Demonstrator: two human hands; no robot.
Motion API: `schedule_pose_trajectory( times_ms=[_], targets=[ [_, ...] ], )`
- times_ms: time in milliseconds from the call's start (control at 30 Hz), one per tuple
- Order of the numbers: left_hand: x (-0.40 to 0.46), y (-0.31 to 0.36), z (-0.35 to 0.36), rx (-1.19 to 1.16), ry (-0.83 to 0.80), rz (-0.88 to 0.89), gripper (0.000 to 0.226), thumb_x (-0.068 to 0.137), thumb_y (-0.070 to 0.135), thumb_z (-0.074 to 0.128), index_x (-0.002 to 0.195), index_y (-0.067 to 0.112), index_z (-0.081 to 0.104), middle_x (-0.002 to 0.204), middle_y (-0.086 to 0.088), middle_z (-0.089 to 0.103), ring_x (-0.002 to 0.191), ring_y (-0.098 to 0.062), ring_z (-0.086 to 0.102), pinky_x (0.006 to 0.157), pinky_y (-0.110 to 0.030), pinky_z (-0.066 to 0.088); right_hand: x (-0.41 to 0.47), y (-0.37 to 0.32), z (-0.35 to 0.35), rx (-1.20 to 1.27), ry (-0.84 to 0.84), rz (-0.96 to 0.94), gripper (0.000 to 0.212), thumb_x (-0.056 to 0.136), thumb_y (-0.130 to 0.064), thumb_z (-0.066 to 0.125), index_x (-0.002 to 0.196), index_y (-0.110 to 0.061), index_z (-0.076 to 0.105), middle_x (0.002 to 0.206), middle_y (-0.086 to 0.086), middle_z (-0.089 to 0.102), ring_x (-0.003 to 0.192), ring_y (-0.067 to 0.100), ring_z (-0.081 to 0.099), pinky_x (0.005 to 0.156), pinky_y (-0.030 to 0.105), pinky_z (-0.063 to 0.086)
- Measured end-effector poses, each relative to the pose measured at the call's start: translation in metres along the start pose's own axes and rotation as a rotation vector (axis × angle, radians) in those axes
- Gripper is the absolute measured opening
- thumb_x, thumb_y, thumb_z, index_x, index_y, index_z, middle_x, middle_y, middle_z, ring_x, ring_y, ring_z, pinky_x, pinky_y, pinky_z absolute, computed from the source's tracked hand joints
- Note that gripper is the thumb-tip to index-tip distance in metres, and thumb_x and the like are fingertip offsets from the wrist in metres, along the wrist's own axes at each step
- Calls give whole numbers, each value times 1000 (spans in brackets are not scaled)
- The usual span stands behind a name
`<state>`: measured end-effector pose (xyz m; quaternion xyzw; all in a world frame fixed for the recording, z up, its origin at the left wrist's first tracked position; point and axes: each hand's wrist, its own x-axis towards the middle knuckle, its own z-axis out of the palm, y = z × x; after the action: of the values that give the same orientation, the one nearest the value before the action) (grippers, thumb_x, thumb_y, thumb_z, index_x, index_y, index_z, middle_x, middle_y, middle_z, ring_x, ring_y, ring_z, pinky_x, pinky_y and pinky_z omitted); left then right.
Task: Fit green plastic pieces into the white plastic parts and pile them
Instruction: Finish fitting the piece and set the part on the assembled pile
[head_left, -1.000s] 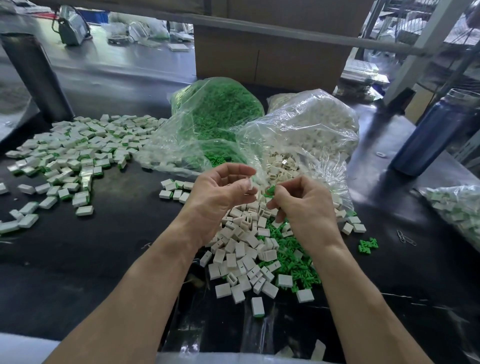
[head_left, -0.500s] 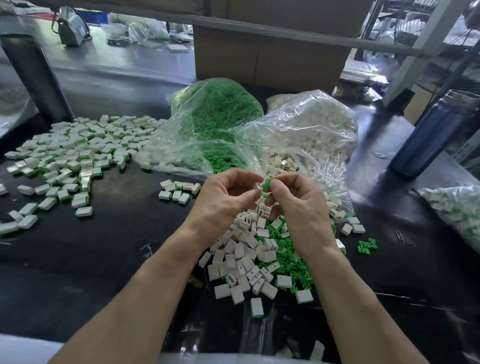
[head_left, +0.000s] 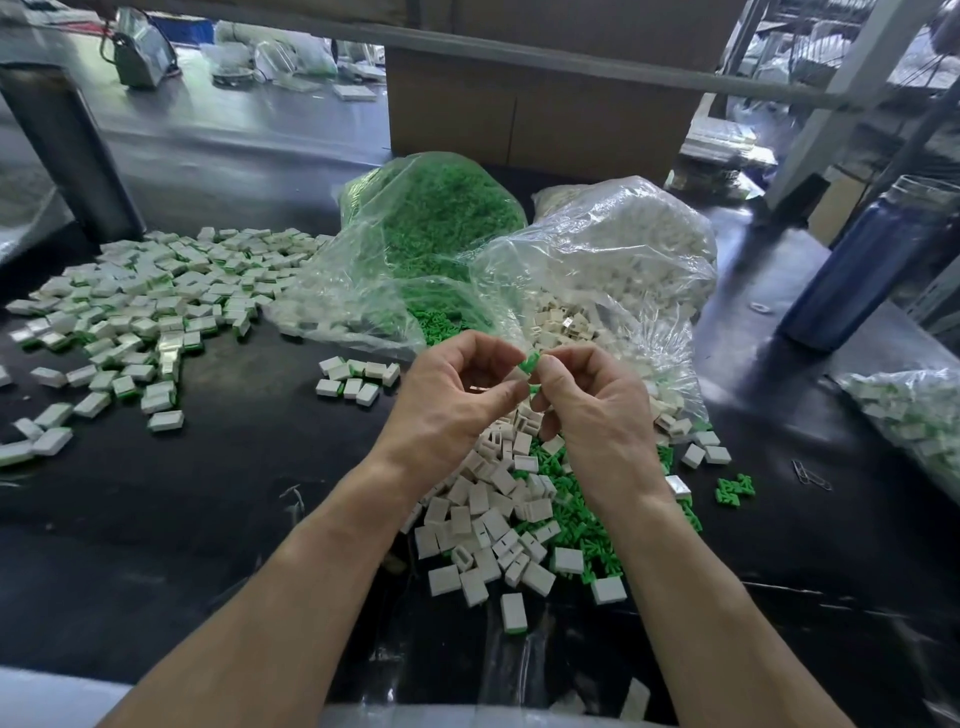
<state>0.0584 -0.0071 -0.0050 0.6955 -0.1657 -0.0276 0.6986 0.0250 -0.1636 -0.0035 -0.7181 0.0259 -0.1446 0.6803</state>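
Left hand (head_left: 457, 395) and right hand (head_left: 587, 410) raised together, fingertips meeting, fingers curled.

A dark, glossy table (head_left: 218, 499) carries a spread of assembled white-and-green parts (head_left: 140, 312) at left, two clear bags, one of green pieces (head_left: 436, 218) and one of white parts (head_left: 623, 260), a loose mixed heap (head_left: 519, 509), a blue bottle (head_left: 862, 270) and paper clips (head_left: 810, 475).

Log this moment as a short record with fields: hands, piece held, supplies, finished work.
left hand: fingers curled, meeting the right at the green piece; any white part in it is hidden
right hand: pinches green piece
loose parts: white and green, mixed on the table under the hands
bags: green pieces, white parts
finished pile: far left
blue bottle: right
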Motion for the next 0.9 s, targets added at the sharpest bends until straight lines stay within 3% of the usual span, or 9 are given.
schedule_pose_trajectory(
  times_ms=[133,300,433,900],
  targets=[
    [0,1,0,0,8,10,22,89,9,80,108,17,71,97,-7,72,88,-18,70,86,-36,63,0,-2,-1,-65,-27,-16,7,103,-18,67,99,-12,69,85,8,71,63,9,63,58,20,53],
    [0,0,-2,-14,5,13,24,87,11,81,109,18,72,95,2,72,87,-10,69,76,-22,57,2,-3,-5,-117,-69,-25,7,102,-16,67,97,-13,69,80,4,69,62,12,62,57,22,53],
    [1,0,-4,-44,7,2,25,86,9,81,107,19,74,97,-2,74,87,-11,69,73,-21,56,4,-2,-10,-148,-108,-27,8,102,-17,67,96,-12,69,81,5,70,60,11,62,56,20,52],
    [1,1,-12,-6,-55,-2,24,85,-2,80,106,10,75,94,-3,73,89,-12,70,82,-24,58,5,-2,-17,-215,-213,9,7,101,-14,67,97,-9,70,78,4,70,62,12,65,59,22,55]
  ],
)
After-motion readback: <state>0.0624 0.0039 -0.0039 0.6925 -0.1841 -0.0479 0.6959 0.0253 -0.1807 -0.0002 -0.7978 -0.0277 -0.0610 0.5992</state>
